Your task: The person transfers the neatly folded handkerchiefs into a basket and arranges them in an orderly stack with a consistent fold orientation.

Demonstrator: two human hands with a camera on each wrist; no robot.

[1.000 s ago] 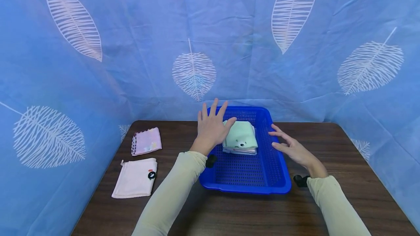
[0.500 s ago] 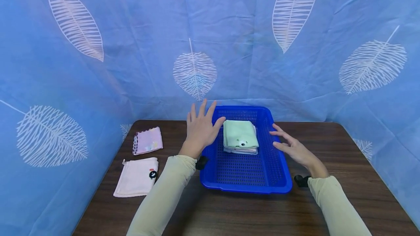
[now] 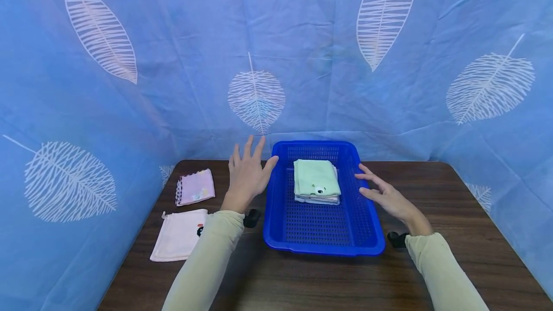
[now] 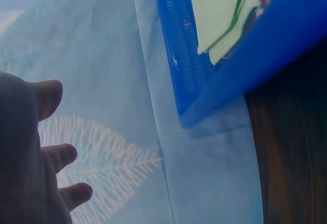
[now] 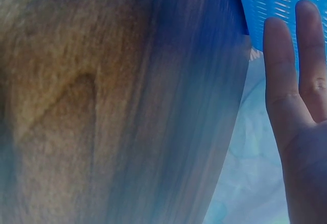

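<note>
A blue plastic basket (image 3: 319, 248) sits on the brown table, with a stack of folded cloths inside it. On top of that stack is a pale green folded towel (image 3: 317, 176) with an animal face. My left hand (image 3: 248, 176) hovers just left of the basket, fingers spread and holding nothing; the left wrist view shows its fingers (image 4: 64, 155) apart from the basket. At the basket's right side is my right hand (image 3: 390, 200), fingers loosely extended; whether they touch the wall cannot be made out. Left of the left hand lie a pink-white folded towel (image 3: 177, 236) and a lilac towel (image 3: 196, 187).
The dark wooden table (image 3: 319, 282) extends in front of the basket and to its right. Behind it hangs a blue curtain (image 3: 298, 95) with white leaf prints. My left sleeve partly covers the pink-white towel.
My left hand has moved left, from over the basket's left part to beyond its left rim. The right hand, basket and towels have stayed in place.
</note>
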